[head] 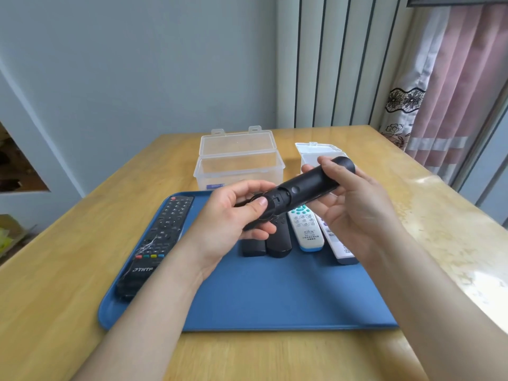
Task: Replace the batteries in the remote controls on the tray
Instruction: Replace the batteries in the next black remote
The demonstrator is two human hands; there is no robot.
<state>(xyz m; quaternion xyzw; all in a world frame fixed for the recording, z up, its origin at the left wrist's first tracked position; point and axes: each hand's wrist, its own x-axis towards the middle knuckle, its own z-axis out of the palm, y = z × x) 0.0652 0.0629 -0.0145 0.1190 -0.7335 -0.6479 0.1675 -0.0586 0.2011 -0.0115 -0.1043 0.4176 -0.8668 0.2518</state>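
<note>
Tray (275,292) lies by the bench's (55,284) near edge, other remotes (306,229) on it. Above it your left hand (236,215) curls round the black remote (308,185) at its near end, thumb by the cover (276,200). Right hand (354,204) grips the far end. Keep right steady and push the cover straight off with the thumb. Open clear box (239,163) beyond tray.

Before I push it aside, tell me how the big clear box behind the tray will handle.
The big clear box looks thin-walled and nearly empty, so probably light and quick to slide on the glossy table. Its lid stands open, so a high push may tip it backward.
</note>
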